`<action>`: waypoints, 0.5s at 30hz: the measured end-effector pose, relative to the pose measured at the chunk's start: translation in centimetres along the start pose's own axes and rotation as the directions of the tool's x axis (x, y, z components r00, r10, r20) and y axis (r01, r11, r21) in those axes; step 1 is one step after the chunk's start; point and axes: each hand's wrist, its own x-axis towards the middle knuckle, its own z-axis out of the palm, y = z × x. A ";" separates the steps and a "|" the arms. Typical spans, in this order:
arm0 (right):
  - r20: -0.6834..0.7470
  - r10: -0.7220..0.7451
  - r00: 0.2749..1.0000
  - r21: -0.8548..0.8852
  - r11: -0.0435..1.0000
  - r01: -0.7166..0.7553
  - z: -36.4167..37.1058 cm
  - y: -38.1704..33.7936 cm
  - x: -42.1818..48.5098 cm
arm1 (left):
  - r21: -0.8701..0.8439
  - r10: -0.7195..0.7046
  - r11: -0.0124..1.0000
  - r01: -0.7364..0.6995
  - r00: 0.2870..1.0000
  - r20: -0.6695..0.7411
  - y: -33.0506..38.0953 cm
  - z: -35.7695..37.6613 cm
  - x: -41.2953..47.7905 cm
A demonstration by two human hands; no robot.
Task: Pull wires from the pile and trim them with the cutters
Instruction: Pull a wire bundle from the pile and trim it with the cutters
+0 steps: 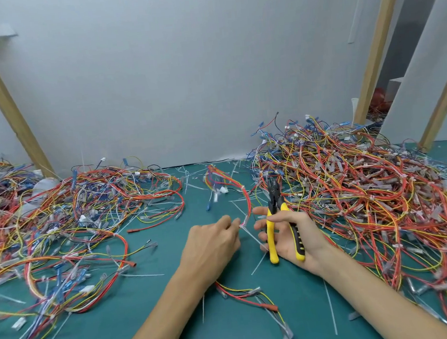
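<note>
No text, label, brand or number can be read anywhere. The yellow-and-black handles of the cutters [278,216] show no legible marking. The small white tags on the wire bundle [245,203] at centre, and those in the wire piles on the left [57,228] and right [371,195] of the worktop, are too small and blurred to make out.

Wire-harness workshop

Heaps of red, yellow and blue wires [356,183] cover a green-matted bench [233,328] between bare timber posts [1,90].
</note>
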 end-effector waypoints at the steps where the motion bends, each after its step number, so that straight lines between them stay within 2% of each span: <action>1: -0.018 -0.013 1.000 0.019 1.000 0.013 -0.1 0.0 0.0 | 0.039 0.014 0.999 -0.015 0.999 0.030 0.1 0.1 0.2; 4: -0.059 -0.031 0.998 0.073 0.997 0.036 -0.2 0.0 0.2 | 0.009 -0.011 1.000 0.011 0.998 0.058 0.1 0.2 0.2; 7: -0.071 -0.038 0.997 0.044 0.998 0.042 -0.2 0.1 0.4 | -0.252 -0.146 0.955 0.157 0.987 0.062 -0.3 0.2 -0.4; 10: -0.058 -0.065 0.996 -0.014 0.998 0.065 0.0 0.4 0.4 | -0.504 -0.221 0.832 0.231 0.972 0.080 -0.6 0.0 -0.4; 12: -0.049 -0.105 0.993 -0.073 0.992 0.101 0.0 0.6 0.4 | -0.563 -0.235 0.789 0.244 0.968 0.090 -0.5 0.1 -0.2; 15: -0.016 -0.179 0.984 -0.151 0.973 0.174 0.0 0.9 0.5 | -0.546 -0.196 0.800 0.249 0.968 0.153 -0.3 0.2 -0.3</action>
